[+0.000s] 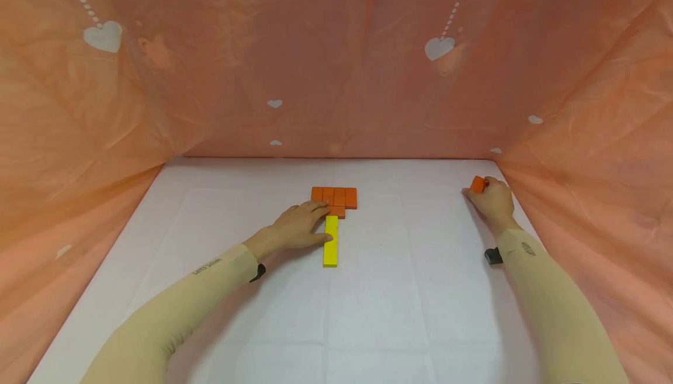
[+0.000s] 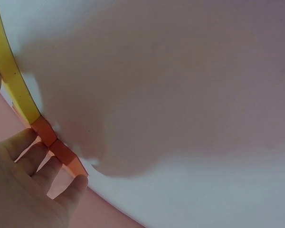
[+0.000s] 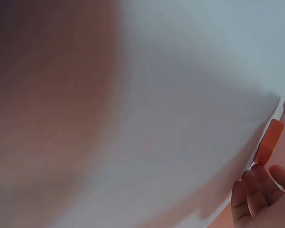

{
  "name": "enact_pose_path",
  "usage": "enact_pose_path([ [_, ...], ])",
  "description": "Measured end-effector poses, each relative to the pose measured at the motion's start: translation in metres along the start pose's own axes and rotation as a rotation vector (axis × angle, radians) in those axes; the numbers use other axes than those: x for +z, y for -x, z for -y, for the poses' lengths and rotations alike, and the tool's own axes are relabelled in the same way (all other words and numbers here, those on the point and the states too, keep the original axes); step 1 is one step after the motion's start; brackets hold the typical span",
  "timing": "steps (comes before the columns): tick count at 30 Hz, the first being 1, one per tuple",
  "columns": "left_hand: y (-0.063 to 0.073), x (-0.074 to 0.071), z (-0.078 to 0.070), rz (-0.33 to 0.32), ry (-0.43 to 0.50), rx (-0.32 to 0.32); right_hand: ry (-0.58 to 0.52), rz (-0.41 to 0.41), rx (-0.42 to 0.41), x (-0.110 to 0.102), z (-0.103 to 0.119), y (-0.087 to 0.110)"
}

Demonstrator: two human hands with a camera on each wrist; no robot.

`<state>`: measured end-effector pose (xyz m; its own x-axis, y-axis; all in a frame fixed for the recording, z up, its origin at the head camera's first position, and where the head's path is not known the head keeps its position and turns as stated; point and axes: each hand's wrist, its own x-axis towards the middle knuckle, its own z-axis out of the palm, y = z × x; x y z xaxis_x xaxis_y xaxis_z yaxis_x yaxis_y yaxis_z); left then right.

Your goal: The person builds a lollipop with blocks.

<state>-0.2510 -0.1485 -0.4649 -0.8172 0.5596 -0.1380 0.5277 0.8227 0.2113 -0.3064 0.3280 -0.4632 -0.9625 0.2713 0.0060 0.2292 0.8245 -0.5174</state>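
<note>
Orange blocks [image 1: 351, 197] lie packed together at the far middle of the table, with a shorter row on their near side. A narrow yellow strip of blocks [image 1: 330, 252] runs from that row toward the near edge. My left hand [image 1: 299, 226] reaches in from the left, fingertips at the orange blocks and thumb at the yellow strip's left side. In the left wrist view its fingers are spread along the orange blocks' [image 2: 43, 131] edge. Off to the right, my right hand [image 1: 493, 201] holds a separate orange block [image 1: 477, 184] between thumb and fingers.
A white cloth [image 1: 378, 308] covers the table. Pink-orange curtains [image 1: 336, 80] with white hearts stand at the back and both sides. The right hand is close to the table's far right corner. Each wrist carries a small black camera [image 1: 493, 256].
</note>
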Motion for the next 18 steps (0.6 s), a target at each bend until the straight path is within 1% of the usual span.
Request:
enact_pose_path([
  [3,-0.0005,0.0001,-0.0005,-0.004,-0.001,0.0,0.012,-0.011,0.0,0.0004,0.0004,-0.0011],
  [8,-0.0019,-0.0001,-0.001,-0.007,0.0,0.0,0.026,-0.004,-0.005,-0.0006,-0.0001,-0.0024],
  [11,-0.0022,0.0004,-0.0007,-0.005,0.0,-0.002,0.009,0.0,-0.02,-0.0005,-0.0024,-0.003],
  [15,-0.0026,0.0008,-0.0008,-0.004,0.001,-0.002,-0.019,-0.016,-0.045,0.0016,-0.0069,-0.0042],
  [18,-0.0024,0.0011,-0.0007,-0.003,0.002,0.0,-0.049,-0.024,-0.049,0.0031,-0.0092,-0.0038],
])
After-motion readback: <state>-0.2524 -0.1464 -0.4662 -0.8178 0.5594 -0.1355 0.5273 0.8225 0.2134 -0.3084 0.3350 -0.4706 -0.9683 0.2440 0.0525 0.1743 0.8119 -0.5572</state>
